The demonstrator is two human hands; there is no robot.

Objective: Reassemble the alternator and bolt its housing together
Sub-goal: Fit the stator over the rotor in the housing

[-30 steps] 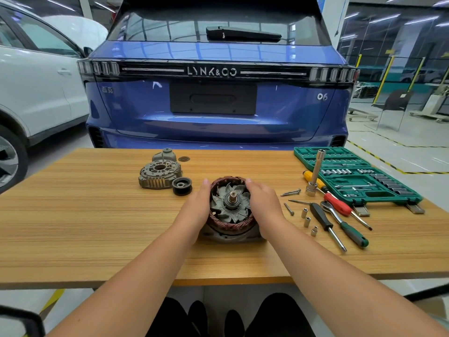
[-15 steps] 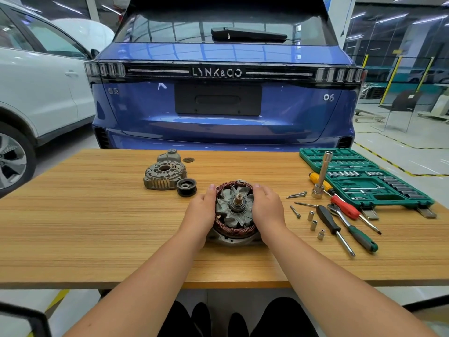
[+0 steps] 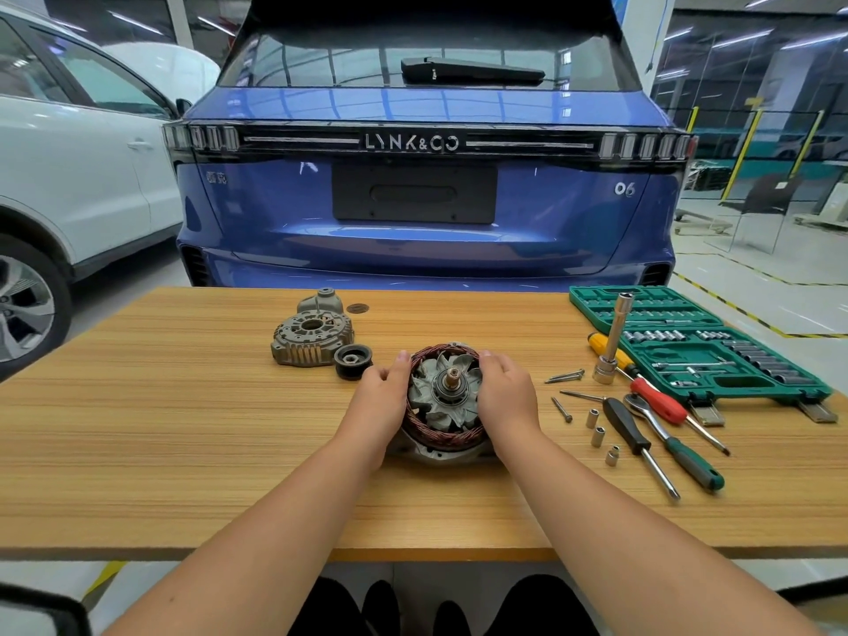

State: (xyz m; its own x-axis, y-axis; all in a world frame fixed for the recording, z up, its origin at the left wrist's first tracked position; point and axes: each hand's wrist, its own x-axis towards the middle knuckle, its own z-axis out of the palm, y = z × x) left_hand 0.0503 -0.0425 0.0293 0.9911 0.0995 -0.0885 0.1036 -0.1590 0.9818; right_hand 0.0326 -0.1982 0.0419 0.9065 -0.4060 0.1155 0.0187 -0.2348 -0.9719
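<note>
Both of your hands sit on the stator-and-rotor assembly at the middle of the surface: your left hand cups its left flank and your right hand its right, fingers curled round the copper windings, so each grip is wrapped on the part, not spread flat. The assembly rests in the lower housing half, whose pale rim shows just under the windings on the near side. Its long axis is the rotor shaft, which stands upright with its tip pointing up toward you.

What the coming move seems to turn on is the upper housing cover. It lies up and to the left of the assembly, apart from it, with the black pulley just beside it. Your left hand is the nearer one, so it is the likely hand to fetch the cover, whose centre bore must drop straight down over that upright shaft.

To the right, the long bolts and small sockets lie loose near your right hand, next to the screwdrivers. The green socket case lies open further right, with rows of sockets seated in its moulded slots and several slots bare. An extension bar stands upright in front of it.
</note>
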